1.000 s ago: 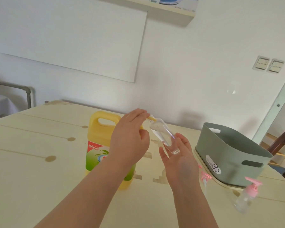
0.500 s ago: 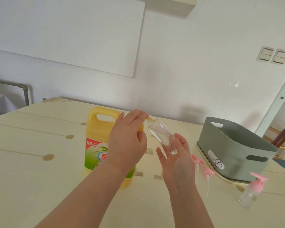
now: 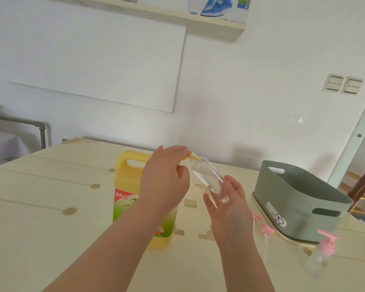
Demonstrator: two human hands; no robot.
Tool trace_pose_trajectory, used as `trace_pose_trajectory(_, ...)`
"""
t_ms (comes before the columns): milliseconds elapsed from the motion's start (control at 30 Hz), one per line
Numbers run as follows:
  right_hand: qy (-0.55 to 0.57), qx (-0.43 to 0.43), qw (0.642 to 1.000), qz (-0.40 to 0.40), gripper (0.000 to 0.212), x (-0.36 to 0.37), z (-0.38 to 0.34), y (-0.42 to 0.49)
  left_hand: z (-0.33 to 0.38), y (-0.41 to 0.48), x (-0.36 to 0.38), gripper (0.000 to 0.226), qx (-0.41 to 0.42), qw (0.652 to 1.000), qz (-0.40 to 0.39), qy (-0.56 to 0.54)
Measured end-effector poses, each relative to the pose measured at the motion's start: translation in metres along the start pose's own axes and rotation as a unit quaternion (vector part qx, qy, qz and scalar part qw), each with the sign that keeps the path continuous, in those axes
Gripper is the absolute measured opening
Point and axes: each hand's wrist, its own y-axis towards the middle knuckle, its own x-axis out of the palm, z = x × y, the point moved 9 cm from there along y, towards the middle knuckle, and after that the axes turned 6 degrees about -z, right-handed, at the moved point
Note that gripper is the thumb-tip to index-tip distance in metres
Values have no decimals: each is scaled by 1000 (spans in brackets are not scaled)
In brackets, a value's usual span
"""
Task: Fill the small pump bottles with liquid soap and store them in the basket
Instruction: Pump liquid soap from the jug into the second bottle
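Observation:
A yellow soap jug (image 3: 126, 199) with a green and red label stands on the pale wooden table (image 3: 51, 239). My left hand (image 3: 164, 182) lies over its yellow pump nozzle (image 3: 193, 158), fingers stretched across the top. My right hand (image 3: 230, 211) holds a small clear bottle (image 3: 209, 180) by its base. The bottle is capless and tilted, with its mouth at the nozzle tip and a little clear liquid inside. The grey-green basket (image 3: 293, 199) stands to the right on a pale tray; nothing shows above its rim.
Two loose pink pump heads (image 3: 256, 217) (image 3: 267, 229) lie between my right wrist and the basket. Another small clear bottle with a pink pump (image 3: 322, 253) stands at the front right. A dark chair (image 3: 362, 186) is behind the basket, and a pipe (image 3: 19, 123) at the left wall.
The view has tilted upward, showing more of the wall shelf. Both hands keep the same pose at the jug's nozzle, with the small bottle still held against it.

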Motion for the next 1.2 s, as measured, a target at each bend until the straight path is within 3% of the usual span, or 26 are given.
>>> trace_pose_trajectory(300,-3,-15,1000,-5,13,-6,8,5,-8,-7,7,47,33,999,40,16)
trace_pose_trajectory(700,9,1,1000,7,14,-8,9,1,-15,-9,18,48,1,999,-14,36)
trace_pose_trajectory(1200,7,-18,1000,-8,15,-5,7,3,-11,-13,13,51,0,1000,1,-16)
